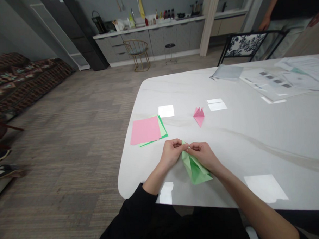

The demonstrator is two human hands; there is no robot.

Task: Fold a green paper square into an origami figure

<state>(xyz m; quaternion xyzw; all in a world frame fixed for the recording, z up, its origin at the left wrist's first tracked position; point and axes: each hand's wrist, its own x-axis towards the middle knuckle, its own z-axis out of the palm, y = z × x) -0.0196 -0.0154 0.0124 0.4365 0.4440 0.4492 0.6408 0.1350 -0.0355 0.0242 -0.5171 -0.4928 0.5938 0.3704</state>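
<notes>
A light green sheet of paper, partly folded with its darker green side showing inside, is held over the white table near its front edge. My left hand pinches its top corner from the left. Close beside it, my right hand grips the same corner, thumbs nearly touching. Both hands are closed on the paper. Beyond them lies a folded pink paper figure. To the left is a stack of square sheets, pink on top with light and dark green edges showing beneath.
Papers and a grey folder lie at the table's far right. A black-framed chair and a standing person are behind that side. A kitchen counter runs along the back wall.
</notes>
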